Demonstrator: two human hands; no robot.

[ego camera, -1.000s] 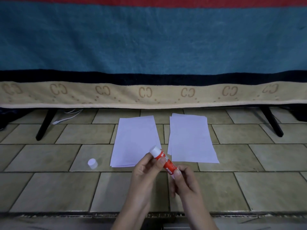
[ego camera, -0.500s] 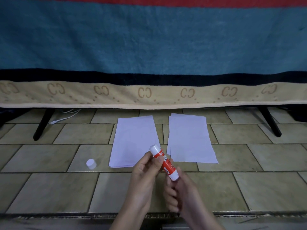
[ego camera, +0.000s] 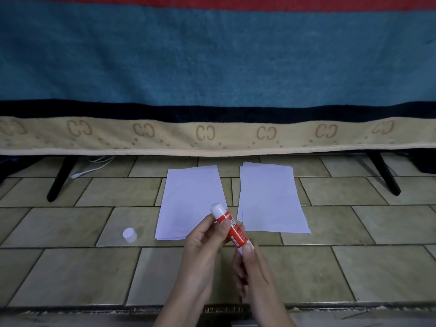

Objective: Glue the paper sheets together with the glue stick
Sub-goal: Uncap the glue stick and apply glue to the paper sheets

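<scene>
**Both hands raised, fingers curled**

Left hand [ego camera: 207, 241] is held forward from bottom centre, thumb and fingers pinched on the glue stick [ego camera: 230, 226]. Right hand [ego camera: 250, 270] is kept just beside and nearer, thumb pressed on the base, fingers curled beneath.

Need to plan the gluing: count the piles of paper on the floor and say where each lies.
2. The left pile lies on the tiles just beyond the left hand; the right pile lies beside it, apart. Each shows layered edges, so the sheet totals stay hidden.
</scene>
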